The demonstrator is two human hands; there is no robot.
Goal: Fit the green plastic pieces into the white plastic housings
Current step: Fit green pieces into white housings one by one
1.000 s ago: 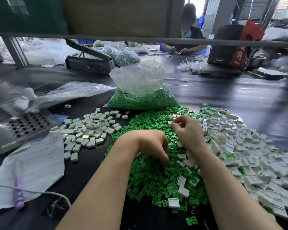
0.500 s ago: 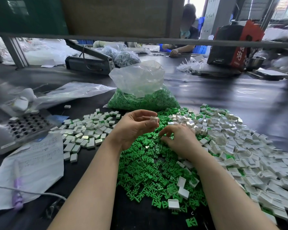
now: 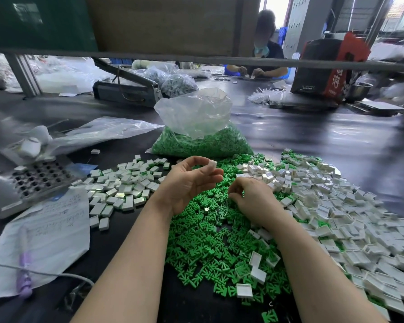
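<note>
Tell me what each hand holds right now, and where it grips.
The left hand pinches a white housing by its lower end at the fingertips. The right hand curls over the green pieces; any hold cannot be told.

Long black glossy table [image 3: 324, 145] running across the workshop, streaked with pale reflections. Grey metal rail [image 3: 289, 62] spanning the view overhead, with a brown board [image 3: 163, 24] and dark green panel [image 3: 40, 22] above. Daylight pouring in through a bright window [image 3: 274, 7] behind a seated person [image 3: 266, 52] at the far side. White pillar [image 3: 306, 22] just right of that window.
</note>
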